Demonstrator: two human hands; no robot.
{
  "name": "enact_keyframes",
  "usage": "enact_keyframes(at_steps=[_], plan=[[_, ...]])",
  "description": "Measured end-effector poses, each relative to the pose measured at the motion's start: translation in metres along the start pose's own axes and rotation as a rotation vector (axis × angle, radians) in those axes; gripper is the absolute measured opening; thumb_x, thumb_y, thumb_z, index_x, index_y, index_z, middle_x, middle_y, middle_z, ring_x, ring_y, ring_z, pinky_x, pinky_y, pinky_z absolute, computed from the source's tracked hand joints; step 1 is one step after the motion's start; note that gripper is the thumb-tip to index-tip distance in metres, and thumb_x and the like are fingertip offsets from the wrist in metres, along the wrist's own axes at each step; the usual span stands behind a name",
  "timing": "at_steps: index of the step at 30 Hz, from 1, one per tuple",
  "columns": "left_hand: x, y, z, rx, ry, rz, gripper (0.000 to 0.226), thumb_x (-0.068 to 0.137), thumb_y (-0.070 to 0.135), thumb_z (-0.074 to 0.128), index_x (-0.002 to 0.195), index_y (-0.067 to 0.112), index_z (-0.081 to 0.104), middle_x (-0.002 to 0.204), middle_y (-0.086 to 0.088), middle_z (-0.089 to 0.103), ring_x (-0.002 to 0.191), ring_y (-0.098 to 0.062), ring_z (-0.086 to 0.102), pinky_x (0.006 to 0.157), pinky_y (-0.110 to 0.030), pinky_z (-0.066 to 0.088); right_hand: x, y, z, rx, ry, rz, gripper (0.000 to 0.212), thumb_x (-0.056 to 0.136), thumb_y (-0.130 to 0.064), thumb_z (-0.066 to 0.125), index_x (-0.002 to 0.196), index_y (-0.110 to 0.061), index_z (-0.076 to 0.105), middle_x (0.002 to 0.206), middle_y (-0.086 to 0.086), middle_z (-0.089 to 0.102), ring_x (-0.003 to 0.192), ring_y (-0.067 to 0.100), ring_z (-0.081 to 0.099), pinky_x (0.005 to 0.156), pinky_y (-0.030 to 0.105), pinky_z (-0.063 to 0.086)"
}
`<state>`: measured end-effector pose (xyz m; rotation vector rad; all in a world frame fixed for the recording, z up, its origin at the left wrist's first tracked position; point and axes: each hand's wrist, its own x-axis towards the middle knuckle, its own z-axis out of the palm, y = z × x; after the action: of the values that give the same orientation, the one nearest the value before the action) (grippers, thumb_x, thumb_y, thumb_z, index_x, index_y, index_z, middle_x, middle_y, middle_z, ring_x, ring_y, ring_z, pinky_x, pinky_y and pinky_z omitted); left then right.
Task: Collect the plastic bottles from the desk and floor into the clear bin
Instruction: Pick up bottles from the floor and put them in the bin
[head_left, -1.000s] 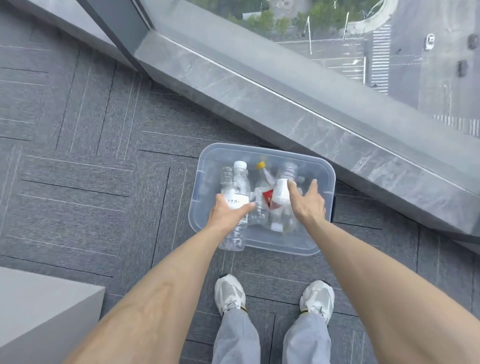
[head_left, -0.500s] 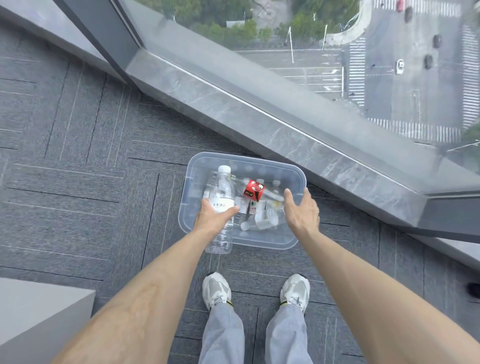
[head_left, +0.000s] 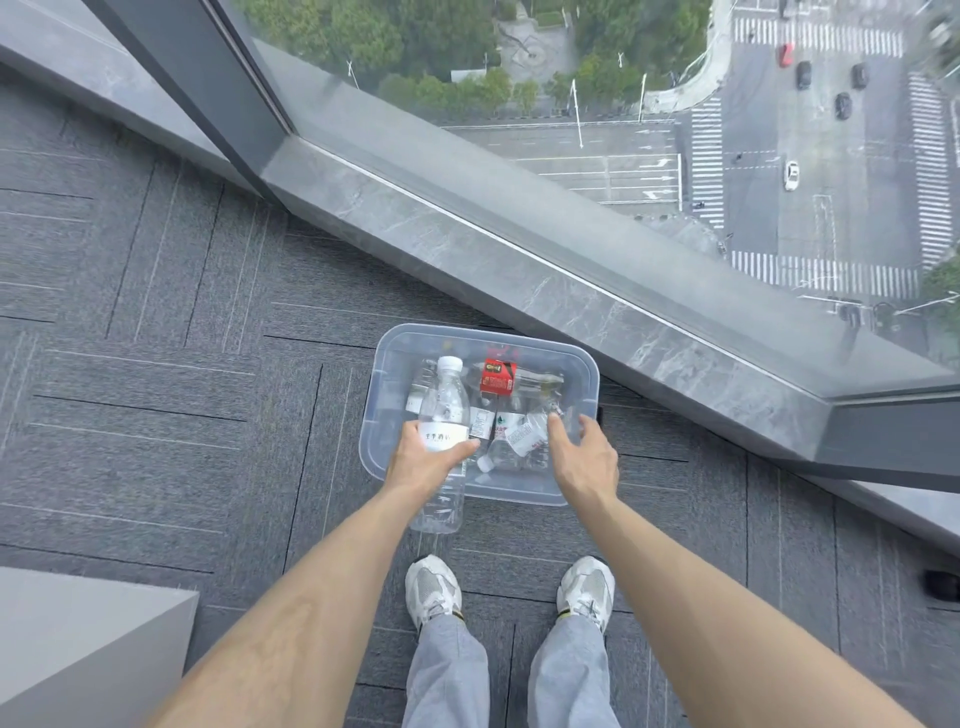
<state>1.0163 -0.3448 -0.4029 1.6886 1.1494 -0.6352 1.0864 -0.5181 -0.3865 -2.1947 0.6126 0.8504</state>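
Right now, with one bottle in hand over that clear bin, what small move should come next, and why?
Probably lower the left hand a little and let go. It grips a white-capped bottle above the clear bin, which already holds other bottles. The right hand is open and empty over the bin, so nothing else needs placing.

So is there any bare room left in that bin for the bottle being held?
Some. The clear bin looks bare along its far wall, left of the red-labelled bottle. Its near-right part, by the right hand, is crowded. The left hand holds the bottle.
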Motion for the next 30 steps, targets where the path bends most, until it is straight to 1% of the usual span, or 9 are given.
enact_keyframes(at_steps=[5, 8, 12, 15, 19, 23, 25, 27, 30], plan=[[0.034, 0.000, 0.012, 0.096, 0.012, 0.064, 0.077, 0.071, 0.049, 0.077, 0.129, 0.022, 0.034, 0.113, -0.003, 0.057, 0.098, -0.023, 0.058, 0.085, -0.038, 0.051, 0.012, 0.016, 0.010, -0.060, -0.017, -0.056, 0.059, 0.094, -0.048, 0.047, 0.145, -0.019, 0.042, 0.143, 0.005, 0.052, 0.129, 0.026, 0.048, 0.104, 0.040, 0.037], [0.072, -0.001, 0.028, 0.141, 0.018, 0.152, 0.083, 0.069, 0.042, 0.080, 0.134, 0.023, 0.031, 0.126, -0.005, 0.054, 0.109, -0.024, 0.055, 0.091, -0.038, 0.048, 0.036, 0.028, 0.017, -0.115, -0.005, -0.095, 0.053, 0.095, -0.045, 0.048, 0.142, -0.021, 0.045, 0.139, 0.003, 0.055, 0.127, 0.024, 0.050, 0.100, 0.038, 0.039], [0.127, -0.014, 0.059, 0.391, 0.016, 0.325, 0.085, 0.068, 0.036, 0.079, 0.138, 0.025, 0.033, 0.140, -0.003, 0.048, 0.126, -0.025, 0.048, 0.100, -0.038, 0.042, 0.071, 0.050, 0.019, -0.242, -0.001, -0.196, 0.046, 0.096, -0.041, 0.047, 0.137, -0.019, 0.049, 0.135, 0.003, 0.057, 0.125, 0.022, 0.049, 0.098, 0.036, 0.040], [0.144, -0.023, 0.074, 0.438, 0.068, 0.317, 0.078, 0.074, 0.034, 0.077, 0.140, 0.021, 0.037, 0.143, -0.004, 0.046, 0.131, -0.026, 0.044, 0.100, -0.035, 0.038, 0.087, 0.067, 0.019, -0.296, -0.010, -0.206, 0.045, 0.097, -0.038, 0.046, 0.138, -0.020, 0.047, 0.136, 0.002, 0.055, 0.127, 0.021, 0.047, 0.099, 0.035, 0.038], [0.114, -0.021, 0.065, 0.326, 0.056, 0.217, 0.068, 0.082, 0.028, 0.070, 0.140, 0.013, 0.038, 0.143, -0.008, 0.047, 0.130, -0.027, 0.046, 0.100, -0.032, 0.037, 0.074, 0.065, 0.008, -0.281, -0.008, -0.171, 0.046, 0.096, -0.036, 0.047, 0.139, -0.019, 0.047, 0.137, 0.003, 0.056, 0.125, 0.023, 0.050, 0.100, 0.037, 0.039], [0.063, -0.003, 0.035, 0.193, 0.028, 0.098, 0.053, 0.090, 0.032, 0.059, 0.137, 0.015, 0.043, 0.141, -0.003, 0.051, 0.128, -0.023, 0.049, 0.102, -0.032, 0.037, 0.035, 0.039, -0.019, -0.194, -0.023, -0.152, 0.044, 0.096, -0.035, 0.047, 0.138, -0.021, 0.048, 0.136, 0.001, 0.057, 0.124, 0.022, 0.051, 0.101, 0.038, 0.042], [0.031, 0.015, 0.014, 0.143, 0.028, 0.060, 0.048, 0.091, 0.032, 0.058, 0.135, 0.016, 0.047, 0.137, 0.000, 0.055, 0.124, -0.022, 0.053, 0.103, -0.032, 0.039, 0.012, 0.015, -0.041, -0.167, -0.014, -0.160, 0.044, 0.096, -0.033, 0.048, 0.138, -0.022, 0.049, 0.136, 0.001, 0.057, 0.122, 0.022, 0.053, 0.098, 0.036, 0.041], [-0.009, 0.037, -0.006, 0.089, 0.030, 0.043, 0.046, 0.090, 0.031, 0.057, 0.133, 0.016, 0.048, 0.134, 0.000, 0.056, 0.121, -0.022, 0.054, 0.104, -0.034, 0.041, -0.019, -0.011, -0.069, -0.134, -0.007, -0.167, 0.045, 0.095, -0.032, 0.048, 0.139, -0.021, 0.048, 0.136, 0.001, 0.057, 0.122, 0.022, 0.053, 0.096, 0.036, 0.040], [-0.078, 0.081, -0.033, 0.037, 0.030, 0.072, 0.047, 0.090, 0.027, 0.059, 0.133, 0.014, 0.048, 0.131, -0.003, 0.057, 0.121, -0.022, 0.054, 0.105, -0.035, 0.040, -0.070, -0.047, -0.117, -0.091, -0.001, -0.206, 0.045, 0.095, -0.032, 0.049, 0.138, -0.019, 0.049, 0.135, 0.004, 0.058, 0.122, 0.024, 0.053, 0.099, 0.037, 0.042]])
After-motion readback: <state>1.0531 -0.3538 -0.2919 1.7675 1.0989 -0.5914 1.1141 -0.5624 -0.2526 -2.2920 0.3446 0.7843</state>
